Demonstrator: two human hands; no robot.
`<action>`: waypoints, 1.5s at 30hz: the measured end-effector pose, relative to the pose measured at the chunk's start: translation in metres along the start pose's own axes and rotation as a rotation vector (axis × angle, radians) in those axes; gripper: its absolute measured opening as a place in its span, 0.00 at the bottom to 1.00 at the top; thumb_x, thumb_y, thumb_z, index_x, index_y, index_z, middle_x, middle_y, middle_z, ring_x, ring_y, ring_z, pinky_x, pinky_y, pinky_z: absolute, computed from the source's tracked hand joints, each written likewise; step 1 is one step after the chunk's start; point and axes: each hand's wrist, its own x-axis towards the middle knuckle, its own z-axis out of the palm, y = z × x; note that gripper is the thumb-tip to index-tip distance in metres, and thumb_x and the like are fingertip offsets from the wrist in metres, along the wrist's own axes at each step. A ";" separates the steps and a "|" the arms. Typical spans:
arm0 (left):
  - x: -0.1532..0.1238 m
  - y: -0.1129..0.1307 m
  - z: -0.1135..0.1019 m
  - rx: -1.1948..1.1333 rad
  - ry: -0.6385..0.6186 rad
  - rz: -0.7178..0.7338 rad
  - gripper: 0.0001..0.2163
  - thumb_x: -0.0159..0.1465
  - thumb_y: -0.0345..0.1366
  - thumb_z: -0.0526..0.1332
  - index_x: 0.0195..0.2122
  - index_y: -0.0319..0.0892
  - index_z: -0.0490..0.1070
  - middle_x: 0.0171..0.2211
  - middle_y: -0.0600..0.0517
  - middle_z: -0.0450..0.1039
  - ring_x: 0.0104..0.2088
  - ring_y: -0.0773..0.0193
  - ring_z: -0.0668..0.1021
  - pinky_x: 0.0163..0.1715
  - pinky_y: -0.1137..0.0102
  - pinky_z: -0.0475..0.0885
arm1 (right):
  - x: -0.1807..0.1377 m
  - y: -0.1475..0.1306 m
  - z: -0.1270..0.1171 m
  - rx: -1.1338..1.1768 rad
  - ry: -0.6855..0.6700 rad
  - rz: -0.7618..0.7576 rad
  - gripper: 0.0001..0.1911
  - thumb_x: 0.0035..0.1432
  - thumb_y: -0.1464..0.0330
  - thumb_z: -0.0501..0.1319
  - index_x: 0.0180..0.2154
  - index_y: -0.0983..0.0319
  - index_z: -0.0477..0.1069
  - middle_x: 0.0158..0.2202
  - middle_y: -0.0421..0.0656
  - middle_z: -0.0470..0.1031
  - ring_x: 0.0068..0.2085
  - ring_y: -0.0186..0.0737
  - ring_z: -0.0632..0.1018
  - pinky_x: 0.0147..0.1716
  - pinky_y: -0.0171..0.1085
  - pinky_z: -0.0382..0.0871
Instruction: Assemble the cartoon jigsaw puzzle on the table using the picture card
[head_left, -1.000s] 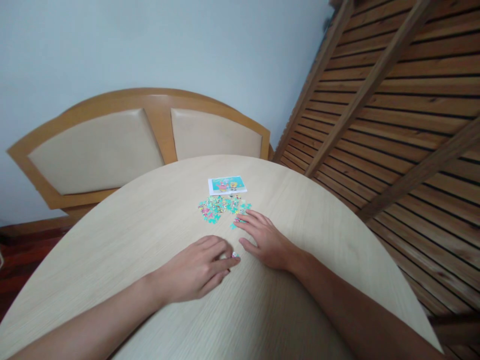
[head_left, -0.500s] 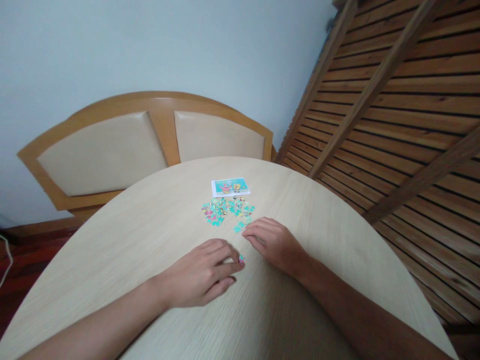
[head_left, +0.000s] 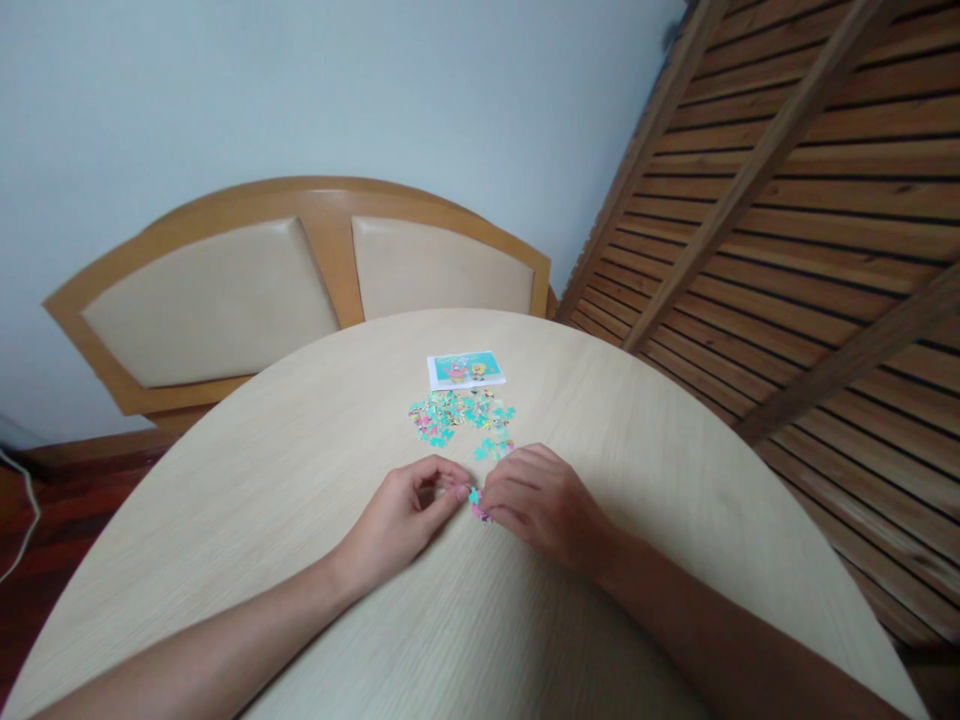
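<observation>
A small joined cluster of teal and pink jigsaw puzzle pieces (head_left: pixel 475 501) lies on the table between my two hands. My left hand (head_left: pixel 415 508) pinches its thumb and forefinger together at the cluster's left edge, on a teal piece. From the other side, my right hand (head_left: pixel 551 508) has its fingers curled down onto the cluster and covers part of it. Just beyond the right fingertips are several loose teal pieces (head_left: pixel 486 450). Farther back sits a spread pile of mixed puzzle pieces (head_left: pixel 450 410), mostly teal with some pink and yellow.
Behind the pile lies a white-bordered picture card (head_left: pixel 469 370) with cartoon figures. Everything rests on a round pale wooden table (head_left: pixel 315 430). A padded wooden chair back (head_left: pixel 341 240) stands beyond it, and a slatted wooden panel (head_left: pixel 787 210) slants along the right.
My right hand has come nearer and down to the cluster. My left hand has shifted from over the cluster to its left edge, its thumb and forefinger now pinched, showing more pieces.
</observation>
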 end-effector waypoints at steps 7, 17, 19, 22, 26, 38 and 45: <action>0.000 0.001 0.001 -0.060 -0.046 0.032 0.10 0.67 0.40 0.62 0.40 0.39 0.77 0.35 0.48 0.80 0.38 0.61 0.80 0.43 0.66 0.75 | 0.002 0.001 0.000 0.062 0.007 -0.007 0.08 0.69 0.68 0.59 0.35 0.58 0.71 0.35 0.38 0.81 0.38 0.37 0.79 0.44 0.40 0.63; 0.000 -0.002 -0.009 0.256 -0.043 0.084 0.09 0.67 0.36 0.60 0.40 0.44 0.81 0.37 0.49 0.82 0.39 0.58 0.79 0.43 0.63 0.72 | -0.001 0.004 -0.008 0.124 -0.232 0.120 0.10 0.57 0.69 0.65 0.43 0.59 0.74 0.41 0.42 0.81 0.44 0.43 0.78 0.49 0.43 0.65; 0.000 -0.002 -0.009 0.297 -0.068 0.119 0.09 0.67 0.34 0.60 0.39 0.45 0.82 0.36 0.50 0.82 0.39 0.59 0.79 0.44 0.63 0.71 | -0.003 0.006 -0.007 0.139 -0.265 0.124 0.09 0.58 0.69 0.65 0.42 0.59 0.76 0.42 0.42 0.81 0.45 0.43 0.78 0.49 0.43 0.66; 0.000 -0.001 -0.009 0.358 -0.114 0.165 0.09 0.67 0.32 0.60 0.39 0.47 0.82 0.34 0.53 0.81 0.38 0.61 0.78 0.46 0.64 0.70 | -0.006 0.010 -0.003 0.150 -0.250 0.105 0.05 0.60 0.70 0.64 0.39 0.59 0.78 0.40 0.42 0.81 0.43 0.42 0.78 0.48 0.42 0.66; 0.001 -0.001 -0.010 0.427 -0.125 0.184 0.10 0.67 0.31 0.60 0.40 0.49 0.82 0.33 0.53 0.80 0.38 0.60 0.77 0.46 0.63 0.69 | -0.007 0.013 0.002 0.190 -0.217 0.069 0.05 0.62 0.70 0.64 0.39 0.58 0.80 0.38 0.42 0.81 0.41 0.40 0.79 0.48 0.42 0.67; 0.001 -0.002 -0.010 0.436 -0.063 0.160 0.09 0.67 0.33 0.59 0.39 0.46 0.81 0.35 0.51 0.81 0.40 0.59 0.78 0.47 0.62 0.70 | -0.002 0.007 0.000 0.302 -0.245 0.081 0.04 0.62 0.67 0.67 0.35 0.60 0.77 0.35 0.41 0.81 0.39 0.38 0.79 0.46 0.40 0.69; 0.000 0.002 -0.010 0.418 -0.124 0.208 0.09 0.65 0.31 0.60 0.37 0.47 0.81 0.32 0.52 0.80 0.37 0.61 0.78 0.43 0.64 0.70 | -0.005 0.010 0.002 0.186 -0.211 0.003 0.04 0.62 0.67 0.68 0.33 0.59 0.79 0.33 0.39 0.81 0.37 0.38 0.78 0.44 0.40 0.67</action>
